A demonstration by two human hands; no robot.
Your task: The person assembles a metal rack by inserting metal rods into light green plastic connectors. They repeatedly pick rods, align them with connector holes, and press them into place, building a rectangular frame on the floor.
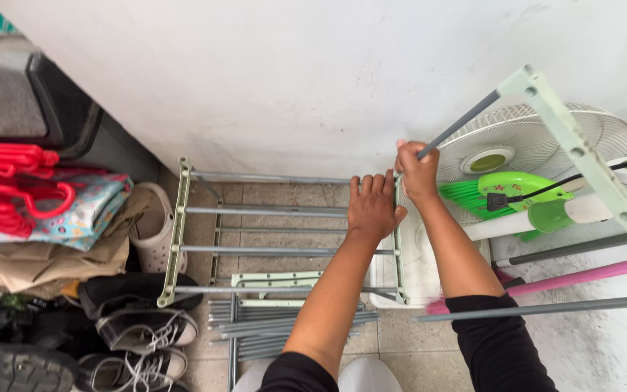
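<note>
Against the white wall, on the tiled floor: a part-built rack (284,232) of pale green side rails and grey rods.
Rack axis: its grey rods run left to right, level and parallel; the two side rails run away from the wall.
Left hand (373,207): lies palm down on the right side rail (399,247), fingers together and pointing toward the wall, wrapped over the rail top.
Right hand (416,170): fingers closed around the lower end of a grey rod (459,123), just above the same rail.
Held rod: slants up and to the right, its far end seated in a loose green rail (589,163) that tilts across the right side.
Spare parts: a bundle of grey rods (292,327) lies flat on the floor under the rack, long axis left to right.
Left side: red hangers (16,185) on a patterned bag (81,214); shoes (139,330) below.
Right side: white fan (538,134), green broom (473,192), pink handle (582,276).
</note>
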